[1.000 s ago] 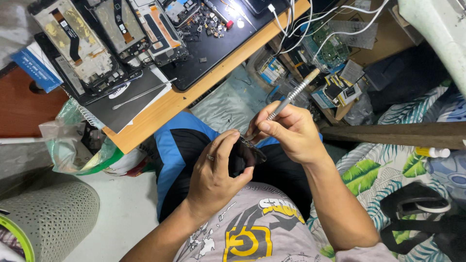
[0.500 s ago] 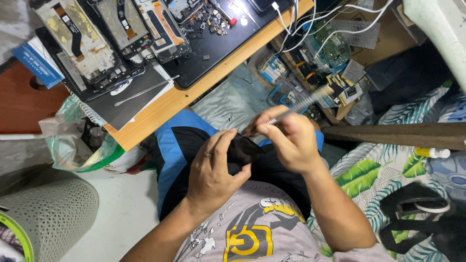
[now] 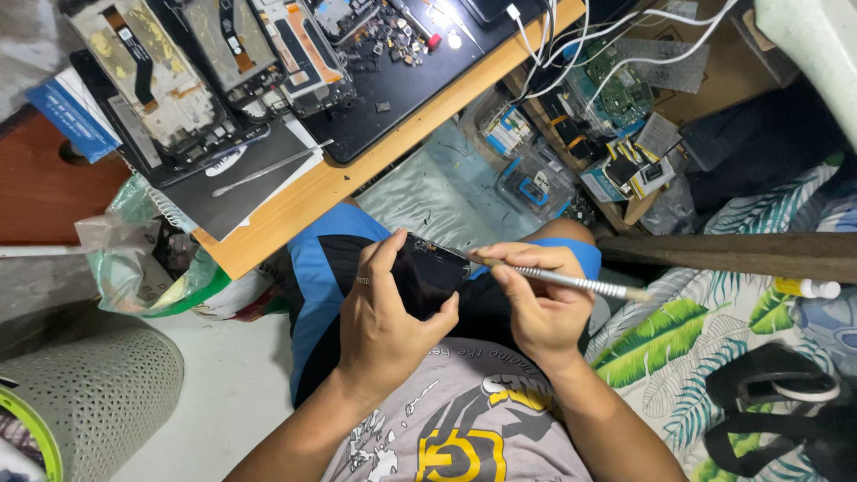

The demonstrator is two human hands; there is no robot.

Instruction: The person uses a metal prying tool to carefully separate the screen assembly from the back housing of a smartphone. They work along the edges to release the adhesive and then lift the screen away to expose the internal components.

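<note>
My left hand (image 3: 386, 317) grips a black phone (image 3: 428, 272) over my lap, screen side dark, thumb along its left edge. My right hand (image 3: 536, 299) holds a slim silver metal tool (image 3: 571, 283) nearly level, its tip touching the phone's upper right edge. The tool's handle points right, over the leaf-patterned fabric. Both hands sit just below the wooden table edge.
A wooden table (image 3: 312, 192) at the top carries several opened phones (image 3: 161, 85), a black mat (image 3: 402, 80) with small parts and a metal spudger (image 3: 268, 168). White cables and circuit boards (image 3: 616, 89) lie at the upper right. A perforated grey bin (image 3: 89, 393) stands at the lower left.
The right hand has swung the silver tool from pointing up-right to nearly level, its tip now at the phone's edge. The left hand has turned the phone so its face shows more.
</note>
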